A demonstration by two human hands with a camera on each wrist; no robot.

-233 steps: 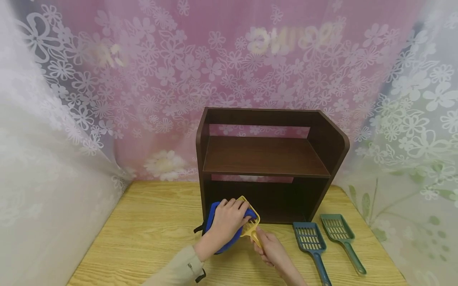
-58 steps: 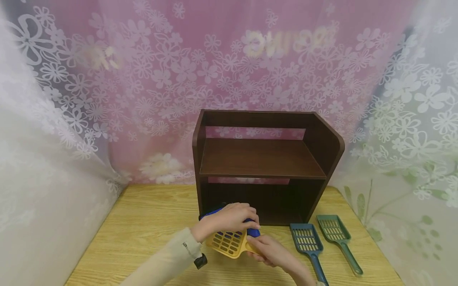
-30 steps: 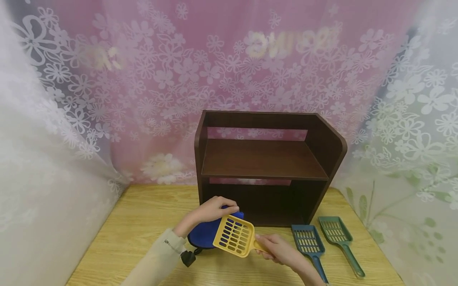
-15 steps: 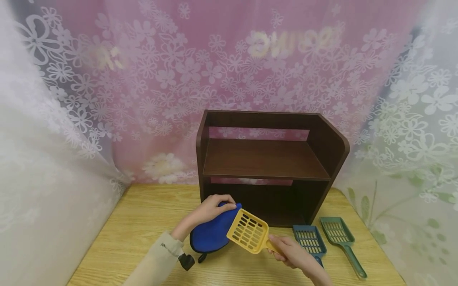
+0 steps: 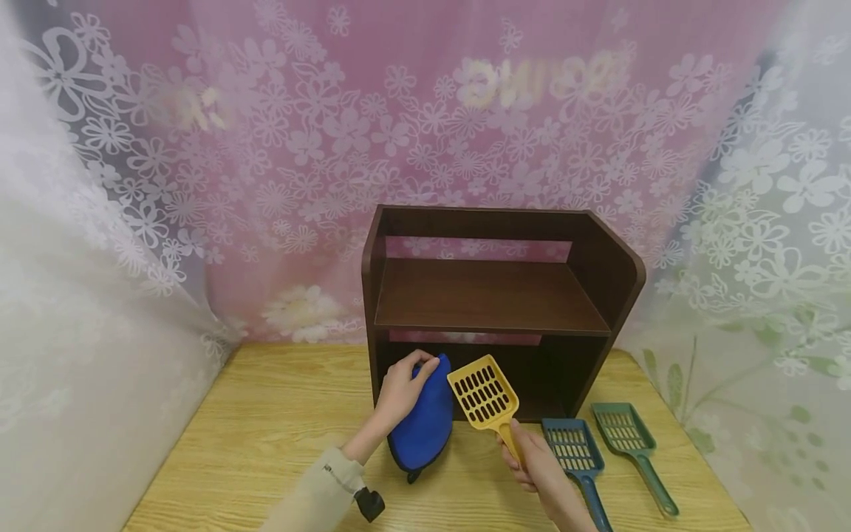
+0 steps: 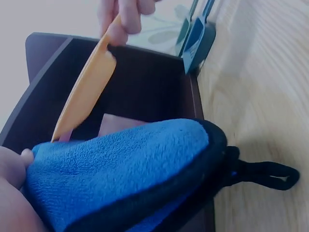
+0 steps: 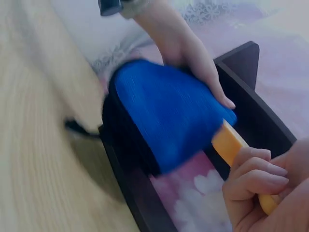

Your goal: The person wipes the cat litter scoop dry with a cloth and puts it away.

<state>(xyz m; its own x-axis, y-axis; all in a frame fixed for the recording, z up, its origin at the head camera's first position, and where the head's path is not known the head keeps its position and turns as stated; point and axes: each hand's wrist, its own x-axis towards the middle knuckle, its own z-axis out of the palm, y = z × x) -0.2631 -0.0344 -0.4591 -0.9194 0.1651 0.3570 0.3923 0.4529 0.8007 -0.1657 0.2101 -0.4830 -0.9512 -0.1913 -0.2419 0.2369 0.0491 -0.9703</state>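
My left hand (image 5: 407,378) grips the top edge of a blue cleaning mitt (image 5: 423,425), which stands on edge against the lower left opening of the brown shelf (image 5: 492,295). In the left wrist view the blue mitt (image 6: 120,174) fills the foreground, its black loop (image 6: 260,174) lying on the wood. My right hand (image 5: 528,458) holds the handle of a yellow slotted scoop (image 5: 483,391), raised just right of the mitt in front of the shelf's lower bay. The right wrist view shows the yellow handle (image 7: 231,142) in my curled fingers (image 7: 251,179), next to the mitt (image 7: 169,111).
A blue scoop (image 5: 575,447) and a green scoop (image 5: 625,432) lie side by side on the wooden table (image 5: 266,428), right of the shelf's front. Flowered curtains close in the back and both sides. The shelf's upper board is bare.
The yellow scoop has swung off the mitt and risen to its right, towards the shelf. My left hand has tipped the mitt up on edge and shifted it right, to the shelf's lower opening.
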